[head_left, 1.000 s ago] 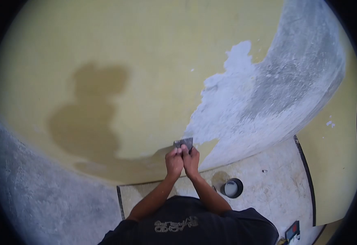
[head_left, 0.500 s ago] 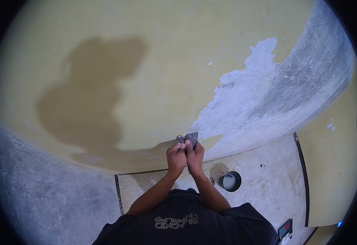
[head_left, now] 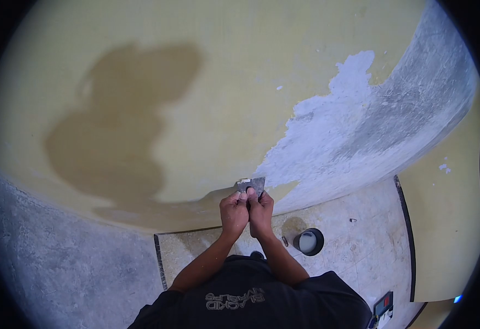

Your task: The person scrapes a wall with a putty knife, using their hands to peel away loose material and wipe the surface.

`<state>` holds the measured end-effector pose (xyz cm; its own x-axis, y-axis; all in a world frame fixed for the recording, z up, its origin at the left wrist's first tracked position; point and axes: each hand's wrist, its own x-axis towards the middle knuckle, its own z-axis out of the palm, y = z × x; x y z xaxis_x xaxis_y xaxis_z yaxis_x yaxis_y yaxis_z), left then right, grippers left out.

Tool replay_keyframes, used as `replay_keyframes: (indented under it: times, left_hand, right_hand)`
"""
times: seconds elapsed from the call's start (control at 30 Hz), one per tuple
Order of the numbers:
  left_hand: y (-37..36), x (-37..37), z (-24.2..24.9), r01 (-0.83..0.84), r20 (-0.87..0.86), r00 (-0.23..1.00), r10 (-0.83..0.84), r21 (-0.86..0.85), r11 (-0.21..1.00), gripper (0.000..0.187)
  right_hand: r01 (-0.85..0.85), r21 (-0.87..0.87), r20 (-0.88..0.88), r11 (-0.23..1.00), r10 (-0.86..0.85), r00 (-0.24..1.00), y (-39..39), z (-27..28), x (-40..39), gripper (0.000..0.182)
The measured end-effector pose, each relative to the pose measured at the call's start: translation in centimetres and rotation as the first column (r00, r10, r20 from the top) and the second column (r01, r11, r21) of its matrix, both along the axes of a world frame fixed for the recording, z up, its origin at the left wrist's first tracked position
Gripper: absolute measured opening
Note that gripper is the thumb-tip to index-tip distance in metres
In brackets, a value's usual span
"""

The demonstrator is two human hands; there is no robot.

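Observation:
Both of my hands meet low on the wall around a scraper [head_left: 258, 182] with a flat grey blade. My left hand [head_left: 233, 215] pinches its left side, fingers curled in. On the other side, my right hand [head_left: 260, 213] grips it with the thumb laid over the blade. The handle is hidden in my fingers. Pale scraps show along the upper left of the blade. Its upper edge lies at the border between the yellow wall paint [head_left: 218, 137] and a bare whitish-grey patch [head_left: 327, 131].
A dark bucket [head_left: 320, 242] with whitish liquid stands on the dusty tiled floor [head_left: 349, 263], a small brown piece [head_left: 285, 241] beside it. At lower right lies a dark device with a red patch [head_left: 383, 305]. Another yellow wall [head_left: 442, 230] rises at right.
Both hands have shifted slightly left with the scraper. More of its blade now shows, with pale scraps on its upper left.

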<state>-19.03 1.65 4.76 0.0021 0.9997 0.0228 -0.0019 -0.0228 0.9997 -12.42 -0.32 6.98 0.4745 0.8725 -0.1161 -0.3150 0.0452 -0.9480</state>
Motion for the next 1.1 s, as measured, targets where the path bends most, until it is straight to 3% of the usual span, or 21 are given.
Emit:
replay_keyframes:
  times: [0.07, 0.13, 0.17, 0.23, 0.27, 0.37, 0.43, 0.53, 0.57, 0.6, 0.63, 0.67, 0.7, 0.73, 0.77, 0.8, 0.83, 0.87, 0.9, 1.03, 1.1]
  left_hand:
    - [0.3, 0.2, 0.7, 0.001, 0.028, 1.000, -0.001, 0.026, 1.000, 0.020]
    - [0.1, 0.1, 4.0, -0.043, -0.239, 0.967, 0.086, 0.179, 0.983, 0.018]
    - [-0.7, 0.1, 3.7, -0.042, -0.242, 0.967, 0.084, 0.174, 0.984, 0.018]
    - [0.1, 0.6, 3.5, -0.125, -0.174, 0.968, 0.179, 0.282, 0.951, 0.016]
    - [0.8, 0.8, 1.8, -0.106, -0.158, 0.976, 0.149, 0.253, 0.962, 0.018]
    - [0.0, 0.7, 4.9, -0.078, -0.123, 0.988, 0.096, 0.149, 0.986, 0.022]
    - [0.7, 1.3, 6.3, -0.105, 0.003, 0.994, 0.107, 0.243, 0.964, 0.023]
    - [1.2, 0.8, 7.8, -0.020, 0.012, 1.000, 0.018, 0.211, 0.977, 0.021]
    - [0.7, 0.2, 6.7, 0.172, 0.292, 0.939, -0.180, 0.051, 0.984, 0.017]
    - [0.2, -0.7, 5.3, 0.403, 0.562, 0.769, -0.304, -0.057, 0.913, 0.015]
    - [0.3, -1.5, 4.4, 0.408, 0.551, 0.772, -0.317, -0.046, 0.912, 0.015]
    - [0.1, -2.4, 3.3, 0.506, 0.084, 0.857, -0.509, 0.052, 0.861, 0.015]
    - [-0.7, -3.2, 2.4, 0.620, -0.400, 0.736, -0.546, 0.073, 0.781, 0.020]
    - [-1.2, -4.0, 2.1, 0.620, -0.398, 0.735, -0.550, 0.066, 0.781, 0.020]
    - [-1.6, -4.7, 2.1, 0.686, -0.756, 0.452, -0.473, -0.045, 0.726, 0.022]
    - [-2.2, -4.8, 1.8, 0.694, -0.946, 0.069, -0.316, -0.182, 0.696, 0.026]
    - [-2.2, -4.7, 0.8, 0.692, -0.943, 0.073, -0.325, -0.186, 0.697, 0.026]
    - [-2.3, -4.6, -1.0, 0.659, -0.749, 0.482, -0.455, -0.032, 0.752, 0.027]
    - [-2.7, -4.7, -2.1, 0.557, -0.390, 0.780, -0.489, 0.076, 0.827, 0.028]
    - [-3.0, -2.8, 0.1, 0.426, -0.296, 0.881, -0.370, 0.153, 0.892, 0.025]
    - [-2.8, -2.0, 0.2, 0.379, 0.206, 0.907, -0.367, -0.020, 0.925, 0.026]
  right_hand:
    - [-0.005, 0.050, 0.129, 0.999, -0.002, 0.992, 0.5, 0.7, 0.8, 0.022]
    - [-0.010, 0.083, 0.247, 0.996, -0.011, 0.969, 0.5, 0.9, 1.1, 0.024]
    - [0.004, 0.096, 0.240, 0.995, -0.027, 0.970, 0.4, 0.9, 0.9, 0.027]
    - [0.005, 0.162, 0.248, 0.987, -0.045, 0.968, 1.7, 1.9, 1.5, 0.030]
    - [-0.003, 0.127, 0.215, 0.992, -0.025, 0.976, 1.6, 2.2, 1.4, 0.031]
    - [0.004, 0.123, 0.112, 0.992, -0.018, 0.994, 1.4, 2.9, 1.0, 0.032]
    - [0.003, 0.180, 0.268, 0.984, -0.052, 0.962, 1.0, 6.1, 1.5, 0.030]
    - [0.004, 0.277, 0.398, 0.961, -0.118, 0.910, 0.7, 7.7, 2.5, 0.032]
    - [0.021, 0.316, 0.491, 0.949, -0.182, 0.852, -0.2, 7.8, 2.8, 0.032]
    - [0.004, 0.307, 0.413, 0.952, -0.138, 0.900, -0.4, 5.2, 3.8, 0.029]
    - [0.012, 0.322, 0.404, 0.947, -0.149, 0.903, -0.9, 3.9, 5.1, 0.029]
    - [0.033, 0.156, 0.668, 0.987, -0.131, 0.733, -1.6, 2.8, 6.4, 0.030]
    - [0.101, -0.018, 0.865, 0.995, -0.035, 0.500, -2.7, 1.7, 7.1, 0.030]
    - [0.102, -0.025, 0.864, 0.994, -0.029, 0.502, -3.6, 0.9, 7.2, 0.030]
    - [0.105, 0.054, 0.738, 0.993, -0.111, 0.665, -4.2, 0.4, 7.4, 0.033]
    - [0.118, 0.126, 0.579, 0.985, -0.170, 0.797, -4.7, 0.3, 7.5, 0.036]
    - [0.115, 0.118, 0.584, 0.986, -0.162, 0.796, -4.7, 0.4, 7.5, 0.036]
    - [0.019, 0.060, 0.574, 0.998, -0.050, 0.818, -4.5, 0.5, 7.2, 0.033]
    - [-0.077, 0.003, 0.553, 0.997, 0.062, 0.831, -4.3, 0.7, 6.6, 0.031]
    - [-0.084, 0.105, 0.285, 0.991, 0.051, 0.957, -0.8, 0.9, 3.5, 0.032]
    - [-0.101, -0.007, 0.288, 0.995, 0.098, 0.953, -1.2, 2.1, 2.8, 0.033]
